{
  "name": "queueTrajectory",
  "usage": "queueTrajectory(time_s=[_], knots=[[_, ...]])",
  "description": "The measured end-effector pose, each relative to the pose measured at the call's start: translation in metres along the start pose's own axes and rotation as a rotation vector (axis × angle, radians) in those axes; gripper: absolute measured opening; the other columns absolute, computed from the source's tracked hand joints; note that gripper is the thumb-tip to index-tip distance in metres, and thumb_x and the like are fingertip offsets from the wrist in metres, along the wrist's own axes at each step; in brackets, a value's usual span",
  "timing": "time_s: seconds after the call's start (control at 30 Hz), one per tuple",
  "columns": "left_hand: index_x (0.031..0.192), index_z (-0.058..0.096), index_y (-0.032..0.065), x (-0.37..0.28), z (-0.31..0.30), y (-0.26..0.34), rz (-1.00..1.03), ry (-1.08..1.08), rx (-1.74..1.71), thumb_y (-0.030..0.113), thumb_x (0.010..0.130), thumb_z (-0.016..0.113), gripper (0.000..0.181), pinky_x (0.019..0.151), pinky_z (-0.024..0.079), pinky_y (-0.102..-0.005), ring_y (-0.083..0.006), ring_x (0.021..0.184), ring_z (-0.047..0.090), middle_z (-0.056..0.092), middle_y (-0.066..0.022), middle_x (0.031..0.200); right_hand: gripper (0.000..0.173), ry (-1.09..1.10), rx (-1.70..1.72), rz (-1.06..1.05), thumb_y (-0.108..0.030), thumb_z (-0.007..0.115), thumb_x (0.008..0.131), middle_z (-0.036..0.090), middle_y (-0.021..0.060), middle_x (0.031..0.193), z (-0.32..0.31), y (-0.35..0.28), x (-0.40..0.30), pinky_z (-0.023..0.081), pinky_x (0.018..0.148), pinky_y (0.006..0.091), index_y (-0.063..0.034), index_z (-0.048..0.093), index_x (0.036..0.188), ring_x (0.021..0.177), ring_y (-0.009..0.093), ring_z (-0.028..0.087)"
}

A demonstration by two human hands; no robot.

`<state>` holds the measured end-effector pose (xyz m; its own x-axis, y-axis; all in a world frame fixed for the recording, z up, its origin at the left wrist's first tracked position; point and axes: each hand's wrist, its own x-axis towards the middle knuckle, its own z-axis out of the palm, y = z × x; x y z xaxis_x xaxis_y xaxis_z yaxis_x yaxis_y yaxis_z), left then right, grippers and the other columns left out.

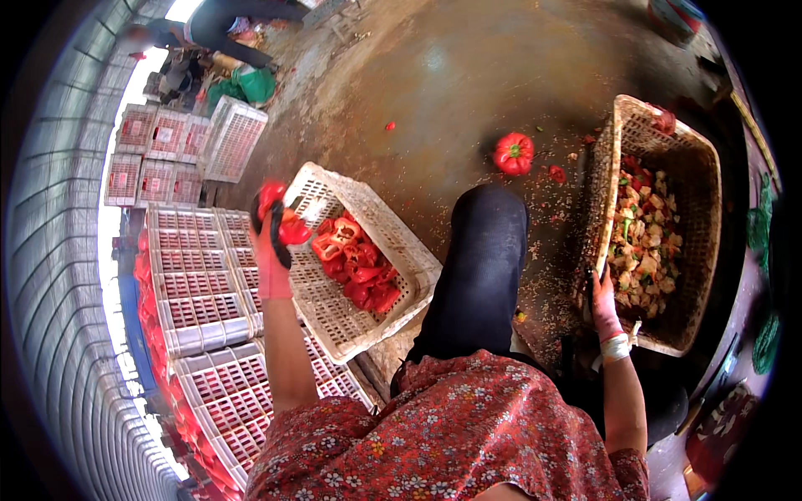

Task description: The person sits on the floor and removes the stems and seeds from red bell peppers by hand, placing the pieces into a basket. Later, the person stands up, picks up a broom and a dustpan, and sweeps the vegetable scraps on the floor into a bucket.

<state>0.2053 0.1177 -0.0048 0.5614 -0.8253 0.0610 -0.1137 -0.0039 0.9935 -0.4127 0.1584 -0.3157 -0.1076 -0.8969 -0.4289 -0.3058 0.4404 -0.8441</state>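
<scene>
My left hand (273,244), in a red and black glove, is raised at the left rim of a white plastic crate (401,244). Red bell pepper pieces (293,228) are at its fingers, somewhat blurred. Cut red bell peppers (357,263) lie in that crate. My right hand (605,304), gloved with a pale band at the wrist, is at the near-left rim of a dirty plastic crate (719,206) on the right; whether it holds something dark there is unclear. Pale pepper cores with green stems (645,244) fill part of this crate. A whole red bell pepper (514,153) lies on the floor between the crates.
Stacked white crates (194,282) with red contents stand along the left. More crates (235,139) are farther off, near green sacks (250,84) and a bending person (219,28). Seeds and red scraps (556,173) litter the wet-looking floor. A bucket (675,22) stands at the top right.
</scene>
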Motion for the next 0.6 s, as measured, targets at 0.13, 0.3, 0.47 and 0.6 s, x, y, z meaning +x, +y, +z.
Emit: queueTrajectory(time_s=[0.13, 0.3, 0.47, 0.6], knots=[[0.124, 0.056, 0.0032, -0.037, -0.047, -0.051, 0.042, 0.267, 0.610, 0.007, 0.092, 0.058, 0.033, 0.083, 0.050, -0.0287, -0.0155, 0.095, 0.062, 0.063, -0.0088, 0.114, 0.058, 0.091, -0.048, -0.013, -0.025, 0.055, 0.096, 0.055, 0.0256, 0.127, -0.004, -0.009, -0.003, 0.040, 0.100, 0.0369, 0.0060, 0.035, 0.140, 0.117, 0.033, 0.053], [0.124, 0.056, 0.0009, -0.041, -0.107, -0.190, -0.283, 0.007, 0.642, 0.013, 0.096, 0.054, 0.031, 0.090, 0.047, -0.0305, -0.0185, 0.100, 0.062, 0.064, -0.0092, 0.116, 0.050, 0.097, 0.031, 0.057, -0.019, 0.057, 0.095, 0.061, 0.0192, 0.118, -0.004, -0.031, -0.012, 0.045, 0.093, 0.0347, 0.0042, 0.041, 0.136, 0.105, 0.026, 0.058], [0.121, 0.059, -0.0003, 0.026, 0.019, -0.159, -0.199, 0.086, 0.286, 0.013, 0.097, 0.052, 0.028, 0.077, 0.051, -0.0250, -0.0112, 0.089, 0.062, 0.065, -0.0074, 0.110, 0.038, 0.135, 0.085, 0.137, -0.009, 0.060, 0.089, 0.064, 0.0101, 0.103, 0.004, -0.039, -0.012, 0.049, 0.079, 0.0296, 0.0011, 0.052, 0.125, 0.089, 0.017, 0.058], [0.120, 0.059, -0.0011, 0.072, 0.149, -0.151, -0.091, -0.085, -0.015, 0.007, 0.097, 0.049, 0.026, 0.077, 0.056, -0.0323, -0.0168, 0.088, 0.064, 0.065, -0.0090, 0.107, 0.035, 0.172, 0.055, 0.167, -0.003, 0.061, 0.084, 0.063, 0.0079, 0.096, 0.007, -0.067, -0.017, 0.049, 0.075, 0.0289, 0.0002, 0.055, 0.118, 0.082, 0.015, 0.057]])
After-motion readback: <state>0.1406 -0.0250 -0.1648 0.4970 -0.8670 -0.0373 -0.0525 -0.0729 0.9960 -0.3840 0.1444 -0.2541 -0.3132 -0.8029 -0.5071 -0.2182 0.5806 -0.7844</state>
